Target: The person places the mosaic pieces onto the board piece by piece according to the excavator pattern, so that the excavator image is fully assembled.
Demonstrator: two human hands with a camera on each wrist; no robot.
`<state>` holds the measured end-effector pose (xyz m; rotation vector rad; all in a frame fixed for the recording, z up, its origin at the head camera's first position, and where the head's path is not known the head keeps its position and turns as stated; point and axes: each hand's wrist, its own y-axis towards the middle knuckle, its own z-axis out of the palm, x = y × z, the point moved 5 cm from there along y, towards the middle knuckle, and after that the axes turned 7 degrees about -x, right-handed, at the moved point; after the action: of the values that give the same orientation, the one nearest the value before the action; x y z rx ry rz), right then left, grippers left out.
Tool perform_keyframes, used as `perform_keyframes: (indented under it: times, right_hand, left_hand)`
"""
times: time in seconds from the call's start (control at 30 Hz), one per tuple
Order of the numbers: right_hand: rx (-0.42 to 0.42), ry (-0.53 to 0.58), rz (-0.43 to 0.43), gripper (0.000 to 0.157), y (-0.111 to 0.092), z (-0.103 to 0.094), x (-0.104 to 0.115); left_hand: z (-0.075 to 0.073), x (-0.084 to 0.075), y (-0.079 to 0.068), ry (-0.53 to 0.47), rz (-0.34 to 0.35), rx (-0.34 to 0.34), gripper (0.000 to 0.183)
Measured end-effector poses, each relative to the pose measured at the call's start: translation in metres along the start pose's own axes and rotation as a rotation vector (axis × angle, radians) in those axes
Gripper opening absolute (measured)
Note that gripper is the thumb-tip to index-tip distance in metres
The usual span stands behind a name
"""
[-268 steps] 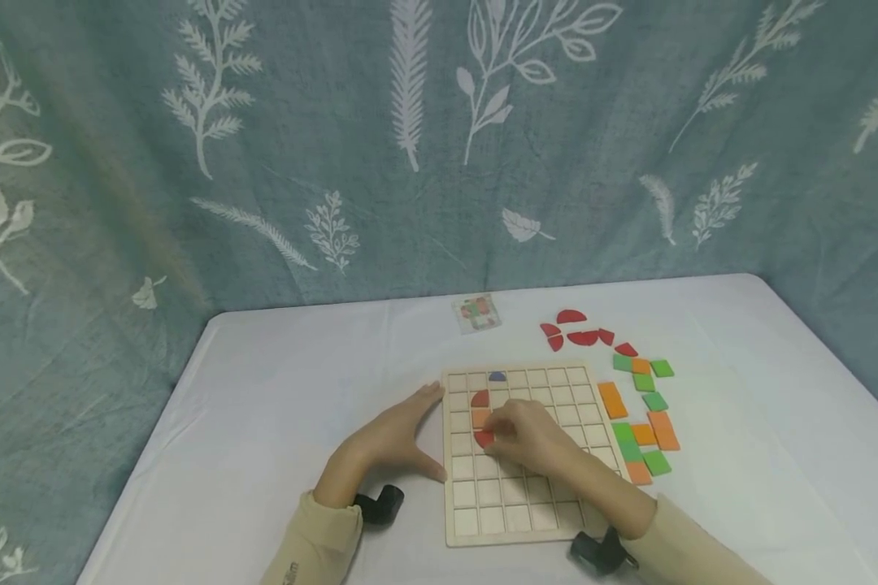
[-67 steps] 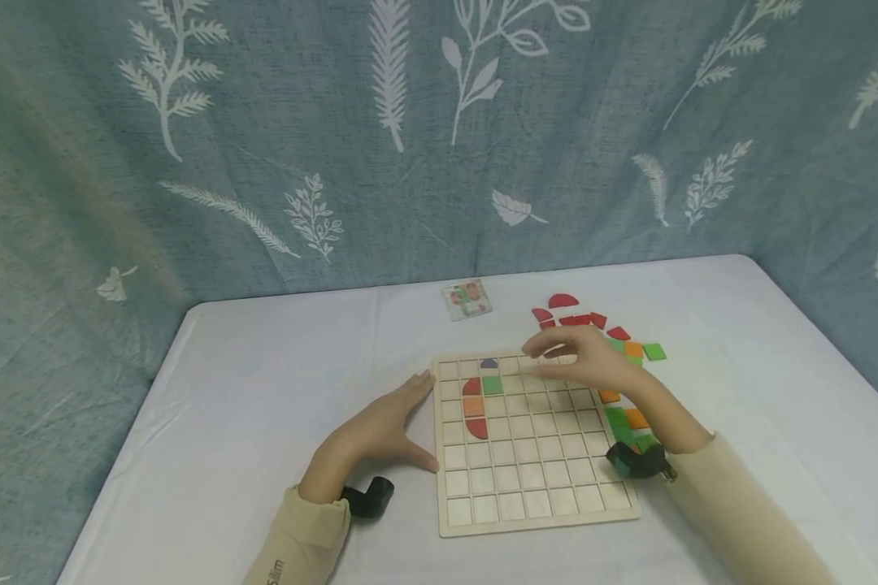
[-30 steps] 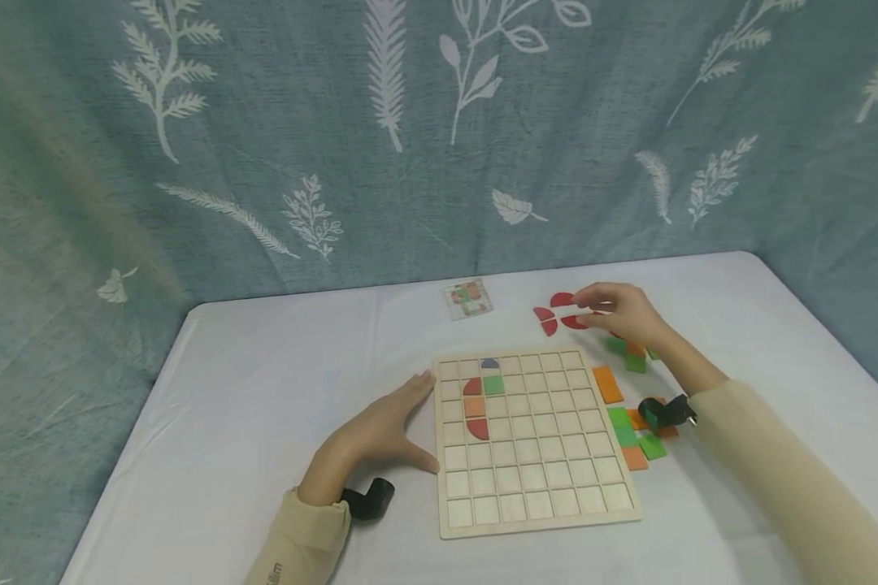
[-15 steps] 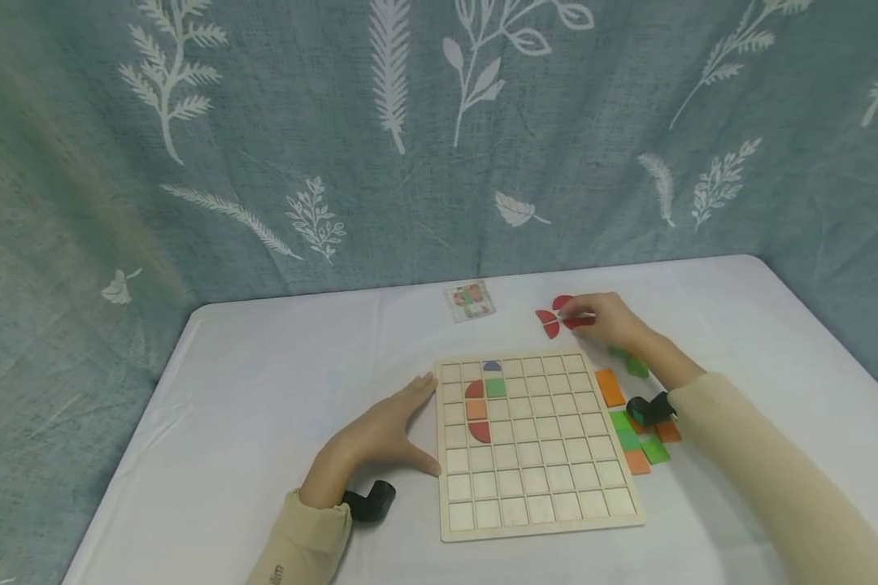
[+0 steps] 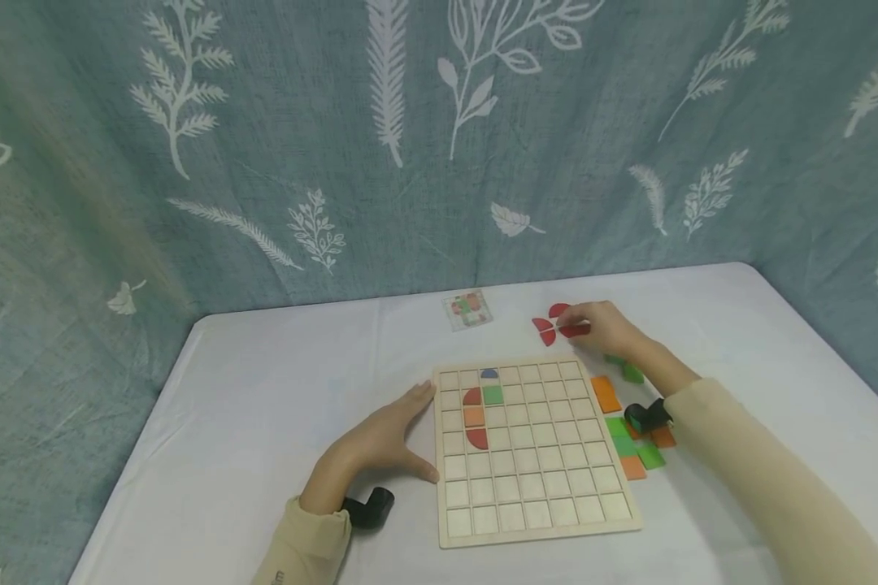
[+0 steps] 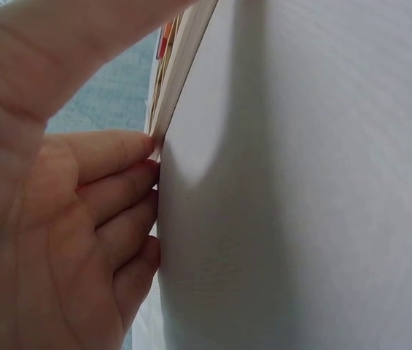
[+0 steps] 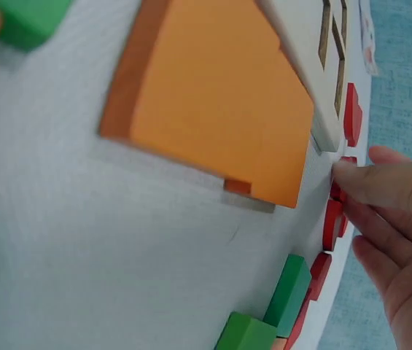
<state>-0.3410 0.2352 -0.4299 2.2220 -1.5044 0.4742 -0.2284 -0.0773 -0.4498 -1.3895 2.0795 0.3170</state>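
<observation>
My left hand [image 5: 384,439] lies along the left edge of the wooden grid board [image 5: 506,487], fingers and thumb extended; in the left wrist view its fingertips touch the board's side. In the grid sit a blue half-round piece [image 5: 488,374], a green square [image 5: 493,395], an orange square [image 5: 474,416] and two red quarter-round pieces, one above the orange [image 5: 472,396], one below [image 5: 477,439]. Beyond the board's far right corner, my right hand [image 5: 603,329] pinches a red half-round piece [image 5: 574,330] among the loose red ones. The right wrist view shows the thumb [image 7: 362,182] against red.
Two red quarter-round pieces [image 5: 544,324] and a red half-round [image 5: 558,309] lie near the right fingertips. Orange [image 5: 606,394] and green pieces [image 5: 651,457] line the board's right side. A small pattern card [image 5: 468,309] lies at the table's back edge.
The right hand has left the red piece below the orange square and gone back and right to the loose red pieces. A green square now sits below the blue piece. The left hand stays.
</observation>
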Motion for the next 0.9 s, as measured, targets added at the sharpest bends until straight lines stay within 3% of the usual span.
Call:
perform_keyframes:
  times: [0.37,0.63,0.9]
  right_hand:
    - [0.017,-0.019,-0.059,0.027,0.003,-0.001,0.004]
    - [0.010,0.029,-0.046,0.020,0.001,-0.003,0.005]
    - [-0.103,0.104,-0.072,0.023,-0.003,-0.009,0.020]
  left_hand:
    - [0.001,0.003,0.000,0.002,-0.005,-0.003,0.118]
    - [-0.001,0.003,0.000,0.010,0.006,0.000,0.118]
    - [-0.001,0.002,0.000,0.005,0.005,0.006,0.118]
